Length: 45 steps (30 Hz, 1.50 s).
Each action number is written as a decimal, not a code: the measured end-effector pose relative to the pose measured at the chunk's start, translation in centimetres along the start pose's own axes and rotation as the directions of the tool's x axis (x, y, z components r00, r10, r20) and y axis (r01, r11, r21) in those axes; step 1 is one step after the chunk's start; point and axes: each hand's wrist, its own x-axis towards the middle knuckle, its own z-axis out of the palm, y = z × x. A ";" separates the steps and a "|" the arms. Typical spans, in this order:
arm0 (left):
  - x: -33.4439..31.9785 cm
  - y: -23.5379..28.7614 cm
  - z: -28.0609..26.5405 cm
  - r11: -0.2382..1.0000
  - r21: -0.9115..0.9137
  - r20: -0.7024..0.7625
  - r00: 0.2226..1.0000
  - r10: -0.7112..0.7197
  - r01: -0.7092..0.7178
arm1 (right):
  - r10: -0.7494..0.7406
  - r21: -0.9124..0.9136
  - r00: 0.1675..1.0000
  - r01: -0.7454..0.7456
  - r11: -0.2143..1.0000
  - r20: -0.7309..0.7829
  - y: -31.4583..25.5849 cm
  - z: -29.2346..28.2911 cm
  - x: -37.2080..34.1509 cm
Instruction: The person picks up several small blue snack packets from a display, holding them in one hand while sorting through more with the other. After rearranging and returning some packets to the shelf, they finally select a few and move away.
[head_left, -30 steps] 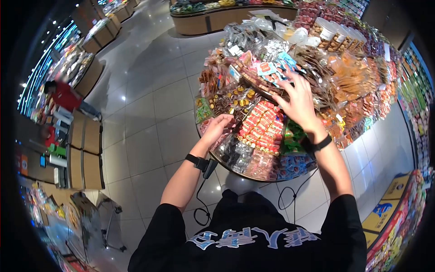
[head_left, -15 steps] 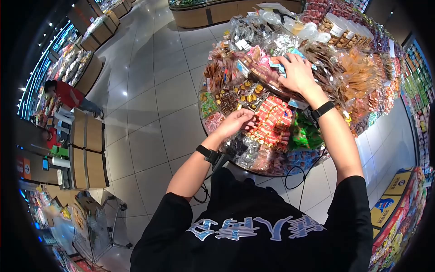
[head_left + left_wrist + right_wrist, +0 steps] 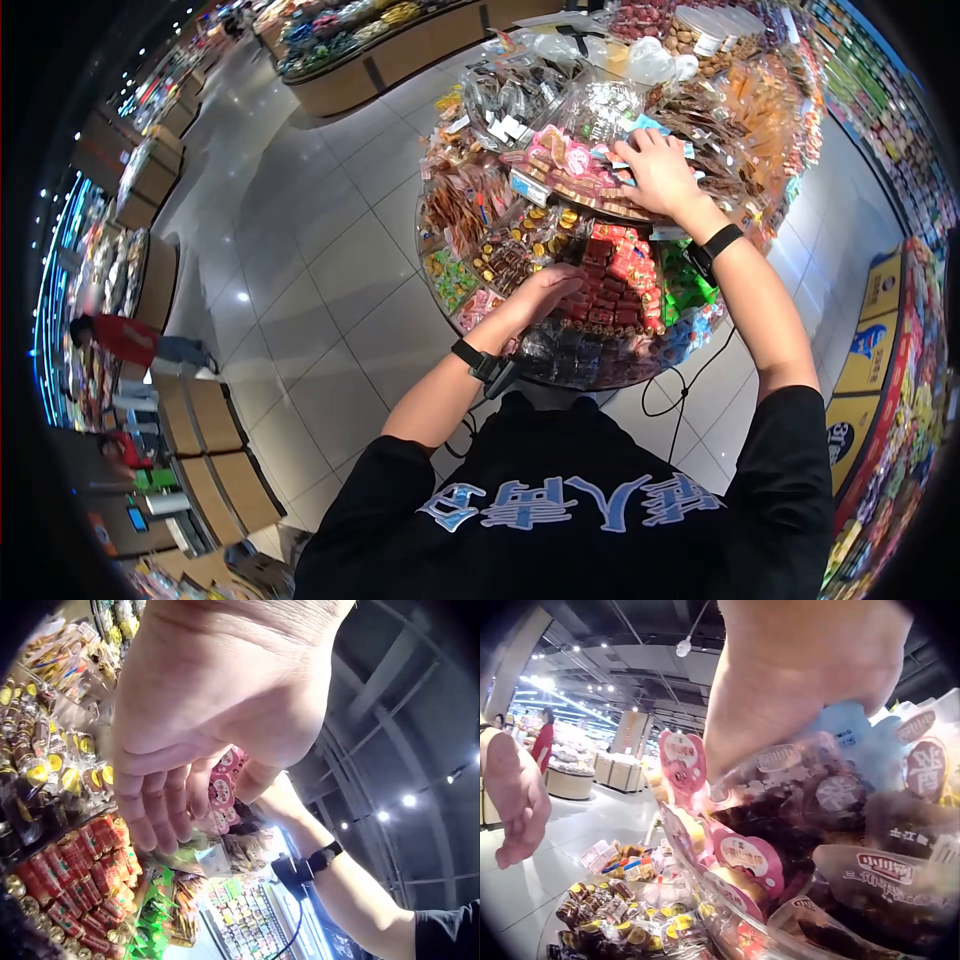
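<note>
My left hand hovers with loose fingers over a pile of red-wrapped candies on the lower tier of a round display. In the left wrist view its fingers hang down with nothing between them. My right hand rests on the upper tier, fingers spread over the packets there; in the right wrist view its fingertips are hidden. A light blue packet lies right by that hand. Pink cartoon-printed packets stand along the tier's edge, beside clear bags of dark snacks.
Yellow-topped brown candies and green packets flank the red pile. Clear tubs stand at the back of the display. Tiled floor lies to the left, with a person in red by the counters. A cable hangs below my right arm.
The view has turned, and the display shows further left under my hands. My left hand has moved right and up over the red candies; my right hand has settled onto the upper-tier packets.
</note>
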 end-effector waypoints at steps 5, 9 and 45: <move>-2.0 3.8 -0.7 0.989 0.116 0.003 0.996 -0.094 0.093 | 0.068 0.169 0.991 -0.048 0.984 -0.113 0.8 0.5 0.2; -2.0 3.5 -2.3 0.994 0.080 0.036 0.996 -0.084 0.081 | 0.094 0.088 0.994 -0.089 0.992 -0.052 -0.3 -0.1 0.5; 13.5 14.3 7.2 0.916 -0.396 -0.169 0.986 0.002 -0.069 | 0.537 0.881 0.785 0.022 0.472 -0.307 2.8 0.8 -1.4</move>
